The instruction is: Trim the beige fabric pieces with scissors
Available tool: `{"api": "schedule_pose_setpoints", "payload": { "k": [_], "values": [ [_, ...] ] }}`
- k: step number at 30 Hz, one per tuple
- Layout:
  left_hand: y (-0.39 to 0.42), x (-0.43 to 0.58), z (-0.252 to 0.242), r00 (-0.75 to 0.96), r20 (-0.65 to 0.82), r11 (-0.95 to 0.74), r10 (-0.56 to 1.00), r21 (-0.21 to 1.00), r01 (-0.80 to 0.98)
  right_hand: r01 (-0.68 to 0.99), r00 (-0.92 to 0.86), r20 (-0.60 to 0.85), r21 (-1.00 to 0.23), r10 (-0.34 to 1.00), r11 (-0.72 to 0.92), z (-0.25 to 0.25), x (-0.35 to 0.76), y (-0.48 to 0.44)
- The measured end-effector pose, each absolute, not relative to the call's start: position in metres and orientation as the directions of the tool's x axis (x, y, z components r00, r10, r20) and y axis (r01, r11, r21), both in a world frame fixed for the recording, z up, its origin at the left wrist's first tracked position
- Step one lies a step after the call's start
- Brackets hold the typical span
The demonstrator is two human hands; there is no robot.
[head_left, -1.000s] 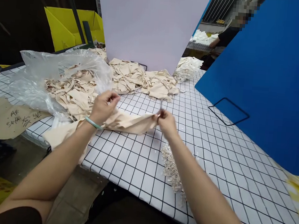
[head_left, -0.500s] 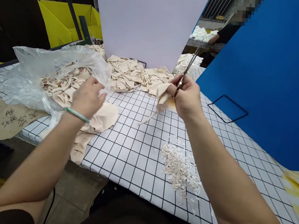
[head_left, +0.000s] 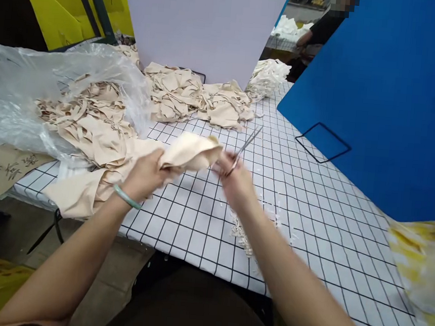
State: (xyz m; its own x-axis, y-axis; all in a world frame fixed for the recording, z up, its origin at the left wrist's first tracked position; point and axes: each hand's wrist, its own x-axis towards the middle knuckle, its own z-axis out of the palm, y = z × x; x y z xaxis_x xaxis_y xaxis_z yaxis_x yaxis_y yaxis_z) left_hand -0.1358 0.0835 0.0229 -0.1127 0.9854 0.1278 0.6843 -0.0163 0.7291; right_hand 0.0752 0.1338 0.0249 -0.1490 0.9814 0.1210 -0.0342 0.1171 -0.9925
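Note:
A beige fabric piece stretches above the checked table between my two hands. My left hand, with a pale green bangle at its wrist, is closed on the fabric's near left end. Small scissors point up and away from my right hand, their handles held in the palm. The right fingertips are blurred at the fabric's right edge, so I cannot tell whether they pinch it. More beige fabric pieces lie under and left of my left hand. Small pale clippings are partly hidden below my right forearm.
A clear plastic bag on the left holds beige pieces and strips. Piles of beige fabric lie before a pale upright panel. A large blue panel leans at right. Brown paper with handwriting overhangs the left edge. Another person stands behind.
My right hand came down and left with the scissors, away from the far pile. My left hand, previously open over the pieces, now grips a fabric piece. The view shifted slightly.

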Motion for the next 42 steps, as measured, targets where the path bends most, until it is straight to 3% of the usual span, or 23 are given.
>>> {"api": "schedule_pose_setpoints", "payload": {
  "k": [2, 4, 7, 9, 11, 13, 15, 20, 24, 27, 31, 34, 39, 42],
  "values": [
    [0.076, -0.141, -0.003, -0.081, 0.058, 0.019, 0.995, 0.681, 0.732, -0.174, -0.160, -0.112, -0.975, 0.981, -0.140, -0.025, 0.081, 0.098],
    [0.067, -0.146, -0.019, -0.083, 0.060, 0.024, 0.995, 0.650, 0.760, -0.201, -0.034, -0.207, -0.957, 0.978, -0.210, -0.048, 0.099, 0.075],
    [0.047, -0.156, -0.022, -0.064, 0.101, 0.002, 0.993, 0.521, 0.854, -0.038, 0.271, -0.085, -0.996, 0.959, -0.077, -0.040, 0.140, 0.071],
    [0.036, -0.160, -0.017, -0.032, 0.155, -0.029, 0.987, 0.376, 0.926, 0.044, 0.360, 0.034, -0.999, 0.932, 0.019, -0.026, 0.158, 0.078],
    [0.031, -0.157, -0.015, -0.013, 0.221, -0.045, 0.975, 0.256, 0.966, 0.078, 0.290, 0.034, -0.997, 0.956, 0.012, -0.017, 0.158, 0.083],
    [0.035, -0.148, -0.016, 0.019, 0.254, -0.077, 0.967, 0.219, 0.973, 0.104, 0.116, -0.033, -0.994, 0.993, -0.045, -0.017, 0.141, 0.083],
    [0.046, -0.138, -0.017, 0.070, 0.246, -0.131, 0.967, 0.240, 0.962, 0.119, -0.045, -0.047, -0.992, 0.998, -0.041, -0.023, 0.115, 0.083],
    [0.066, -0.129, -0.018, 0.034, 0.331, -0.142, 0.943, 0.305, 0.942, 0.274, -0.257, 0.131, -0.940, 0.958, 0.202, -0.044, 0.061, 0.106],
    [0.059, -0.124, -0.026, 0.073, 0.329, -0.186, 0.941, 0.327, 0.927, 0.276, -0.232, 0.124, -0.943, 0.965, 0.188, -0.053, 0.049, 0.127],
    [0.058, -0.117, -0.032, 0.113, 0.310, -0.203, 0.944, 0.273, 0.940, 0.234, -0.192, 0.106, -0.961, 0.976, 0.150, -0.048, 0.055, 0.125],
    [0.060, -0.106, -0.025, 0.258, 0.390, -0.371, 0.884, 0.249, 0.895, 0.050, -0.194, 0.153, -0.985, 0.969, 0.165, -0.032, 0.069, 0.105],
    [0.046, -0.095, -0.012, 0.276, 0.434, -0.447, 0.857, 0.361, 0.819, -0.073, -0.179, 0.182, -0.983, 0.967, 0.171, -0.029, 0.079, 0.089],
    [0.003, -0.077, 0.000, 0.171, 0.418, -0.412, 0.892, 0.597, 0.688, 0.006, -0.412, -0.019, -1.000, 0.911, -0.018, -0.043, 0.085, 0.071],
    [-0.017, -0.074, 0.003, 0.136, 0.303, -0.318, 0.943, 0.703, 0.636, 0.011, -0.395, -0.040, -0.999, 0.918, -0.039, -0.047, 0.083, 0.067]
  ]
}}
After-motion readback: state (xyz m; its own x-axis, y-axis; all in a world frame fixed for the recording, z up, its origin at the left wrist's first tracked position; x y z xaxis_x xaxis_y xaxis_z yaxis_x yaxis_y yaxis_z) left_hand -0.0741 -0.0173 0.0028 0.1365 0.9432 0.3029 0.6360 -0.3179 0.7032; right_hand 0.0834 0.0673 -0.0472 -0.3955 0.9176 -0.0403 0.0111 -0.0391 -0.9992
